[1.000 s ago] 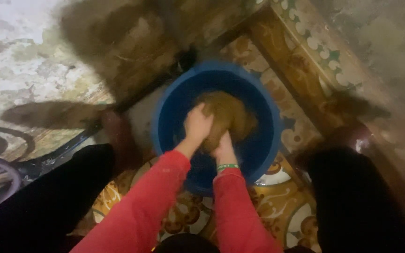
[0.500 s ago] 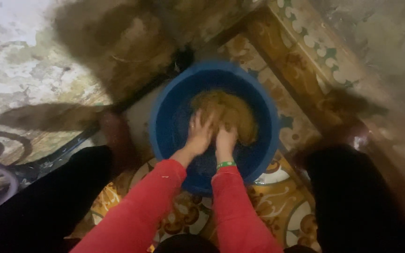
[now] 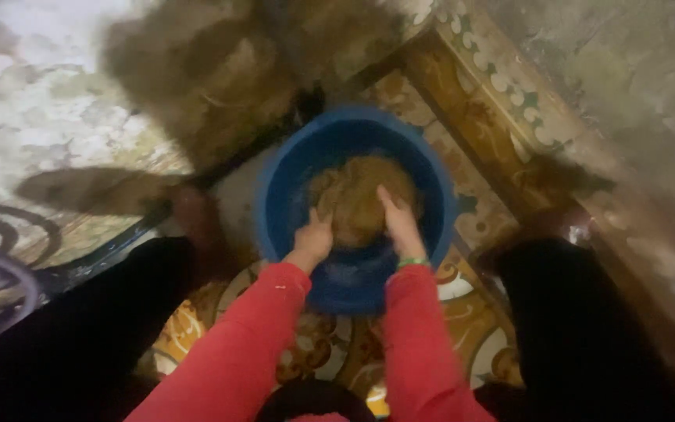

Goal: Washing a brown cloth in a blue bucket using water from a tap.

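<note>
A round blue basin (image 3: pixel 439 203) sits on the patterned tile floor between my knees. Inside it lies a wet brown lump of cloth (image 3: pixel 357 199). My left hand (image 3: pixel 312 238) grips the lump's left side with curled fingers. My right hand (image 3: pixel 400 223) presses flat along its right side, fingers pointing away from me; a green band circles that wrist. Both arms wear red sleeves.
My dark-clad legs (image 3: pixel 80 328) flank the basin on both sides. A heap of brown fibrous stuff (image 3: pixel 220 70) lies beyond the basin at the upper left. A tiled border (image 3: pixel 501 94) runs diagonally on the right, beside a grey wall.
My hands were together on the lump's near side; now they have spread apart, one to each side of it. The view has shifted slightly.
</note>
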